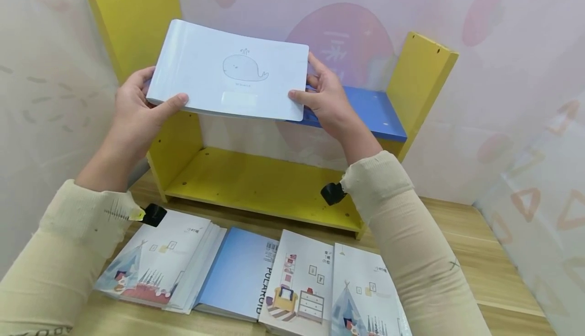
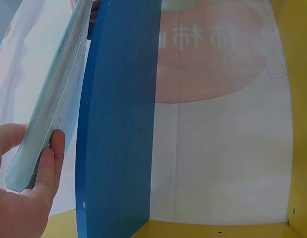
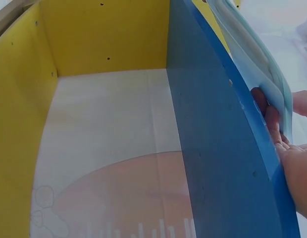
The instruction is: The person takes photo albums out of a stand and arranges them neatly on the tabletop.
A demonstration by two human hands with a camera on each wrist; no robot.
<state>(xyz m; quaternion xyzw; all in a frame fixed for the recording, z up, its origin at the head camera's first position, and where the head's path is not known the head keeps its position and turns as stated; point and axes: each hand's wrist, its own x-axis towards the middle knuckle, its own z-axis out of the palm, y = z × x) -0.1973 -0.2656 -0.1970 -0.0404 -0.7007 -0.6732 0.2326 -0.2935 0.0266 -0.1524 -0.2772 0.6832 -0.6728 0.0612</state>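
A pale photo album (image 1: 201,72) with a whale drawing on its cover is held up between both hands, tilted, in front of the blue shelf board (image 1: 372,110). My left hand (image 1: 137,102) grips its left end, thumb on the cover and fingers behind. At the right end my right hand (image 1: 326,95) pinches it the same way. In the left wrist view the album's page edge (image 2: 49,99) runs between thumb and fingers. The right wrist view shows the right fingers (image 3: 272,116) behind the album, close to the blue board's front edge.
The yellow shelf unit (image 1: 256,178) stands on a wooden table (image 1: 457,244) against a printed wall sheet. Before it lie illustrated albums (image 1: 160,255) at left, a blue Polaroid album (image 1: 239,270), an album with an armchair picture (image 1: 299,285) and a tent-print album (image 1: 365,290).
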